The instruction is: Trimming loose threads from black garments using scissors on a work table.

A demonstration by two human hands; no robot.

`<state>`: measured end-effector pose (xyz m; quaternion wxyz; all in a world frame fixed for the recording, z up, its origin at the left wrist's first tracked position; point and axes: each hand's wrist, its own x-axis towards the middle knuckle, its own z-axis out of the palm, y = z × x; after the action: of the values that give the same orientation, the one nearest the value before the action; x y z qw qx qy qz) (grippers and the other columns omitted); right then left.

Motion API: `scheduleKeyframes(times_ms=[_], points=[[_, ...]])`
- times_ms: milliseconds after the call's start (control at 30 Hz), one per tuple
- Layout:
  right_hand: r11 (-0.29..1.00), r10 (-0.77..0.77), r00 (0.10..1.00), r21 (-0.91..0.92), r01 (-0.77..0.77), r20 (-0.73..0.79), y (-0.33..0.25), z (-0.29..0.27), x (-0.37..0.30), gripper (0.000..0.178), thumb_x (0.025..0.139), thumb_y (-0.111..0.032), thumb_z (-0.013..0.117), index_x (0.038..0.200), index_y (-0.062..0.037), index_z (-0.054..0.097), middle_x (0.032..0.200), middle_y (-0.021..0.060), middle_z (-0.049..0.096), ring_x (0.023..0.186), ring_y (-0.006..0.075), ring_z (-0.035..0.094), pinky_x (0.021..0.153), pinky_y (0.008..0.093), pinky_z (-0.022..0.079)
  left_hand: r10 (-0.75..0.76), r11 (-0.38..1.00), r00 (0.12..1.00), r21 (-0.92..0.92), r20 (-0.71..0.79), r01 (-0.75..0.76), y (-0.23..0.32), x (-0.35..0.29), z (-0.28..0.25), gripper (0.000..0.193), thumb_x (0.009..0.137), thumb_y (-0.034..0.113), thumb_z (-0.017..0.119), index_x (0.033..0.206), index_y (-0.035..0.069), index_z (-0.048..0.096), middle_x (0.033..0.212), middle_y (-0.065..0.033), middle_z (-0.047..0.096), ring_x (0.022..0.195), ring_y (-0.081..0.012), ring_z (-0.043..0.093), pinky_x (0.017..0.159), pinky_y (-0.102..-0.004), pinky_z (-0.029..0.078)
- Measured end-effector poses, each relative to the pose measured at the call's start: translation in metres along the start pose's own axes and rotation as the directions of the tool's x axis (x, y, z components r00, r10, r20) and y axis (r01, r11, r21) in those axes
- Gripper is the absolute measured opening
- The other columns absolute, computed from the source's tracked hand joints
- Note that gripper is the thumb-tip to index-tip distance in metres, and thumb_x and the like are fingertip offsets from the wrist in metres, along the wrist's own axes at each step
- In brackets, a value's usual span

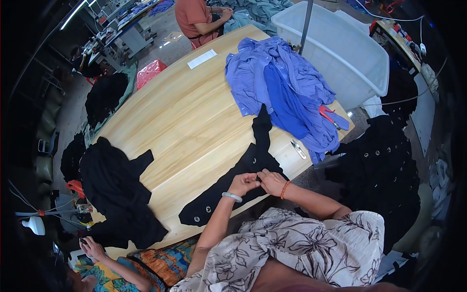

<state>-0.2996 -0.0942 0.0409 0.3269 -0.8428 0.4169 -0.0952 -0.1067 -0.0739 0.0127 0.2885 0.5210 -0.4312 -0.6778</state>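
A black garment piece [228, 194] with round metal eyelets or buttons lies along the near edge of the wooden table, one narrow strip reaching up toward the blue pile. My left hand [244, 184], with a pale bangle at the wrist, pinches the black cloth near its middle. Close beside it, my right hand [272, 183], wearing an orange bead bracelet, also has its fingers closed on the cloth. The fingertips of both hands nearly meet, and any small part between them is hidden. Thread snips [298, 149] rest on the table to the right.
Blue-violet garments [287, 87] are heaped at the far right, with a red-handled tool [331, 117] on them. More black cloth [114, 190] covers the table's left end, by a co-worker's hand [92, 249]. A translucent bin [335, 48] and hanging black garments [379, 175] stand right.
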Motion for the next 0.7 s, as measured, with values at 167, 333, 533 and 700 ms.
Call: scheduleKeyframes(times_ms=[167,333,533,700], points=[[1.000,0.020,0.995,-0.002,-0.020,0.102,-0.001,0.001,0.006,0.029,0.083,-0.008,0.061,0.110,0.0026,0.058,0.098,0.0217,0.057,0.085,0.0409,0.062,0.074,0.0480,0.052,0.243,0.881,0.958,0.448,-0.152,-0.152,-0.010,-0.011,0.010,0.031,0.076,0.002,0.071,0.107,-0.002,0.068,0.088,-0.0080,0.070,0.079,-0.0096,0.062,0.073,-0.0246,0.050],[0.999,-0.035,0.993,0.026,0.032,0.110,0.009,0.001,-0.001,0.025,0.075,-0.001,0.058,0.099,0.0013,0.066,0.096,0.0236,0.061,0.091,0.0400,0.063,0.080,0.0460,0.052,0.275,0.881,0.934,0.449,-0.227,-0.150,-0.019,-0.013,0.021,0.022,0.079,0.001,0.065,0.099,-0.002,0.070,0.087,-0.0141,0.072,0.075,-0.0130,0.066,0.071,-0.0266,0.050],[0.998,-0.054,0.995,-0.028,0.056,0.085,0.021,0.015,-0.002,0.030,0.067,-0.002,0.063,0.096,-0.0055,0.066,0.095,0.0173,0.058,0.087,0.0368,0.060,0.077,0.0458,0.050,0.422,0.813,0.889,0.507,-0.176,-0.286,-0.018,-0.012,0.022,0.015,0.079,-0.002,0.060,0.091,0.001,0.069,0.089,-0.0171,0.068,0.082,-0.0304,0.068,0.074,-0.0350,0.053],[0.989,-0.094,0.994,0.117,0.087,0.054,0.010,-0.007,-0.004,0.019,0.078,-0.005,0.060,0.096,0.0008,0.066,0.091,0.0177,0.063,0.088,0.0384,0.062,0.076,0.0455,0.051,0.378,0.836,0.917,0.473,-0.130,-0.277,-0.018,-0.011,0.012,0.016,0.077,0.002,0.060,0.091,0.001,0.067,0.087,-0.0169,0.065,0.083,-0.0315,0.065,0.075,-0.0351,0.051]])
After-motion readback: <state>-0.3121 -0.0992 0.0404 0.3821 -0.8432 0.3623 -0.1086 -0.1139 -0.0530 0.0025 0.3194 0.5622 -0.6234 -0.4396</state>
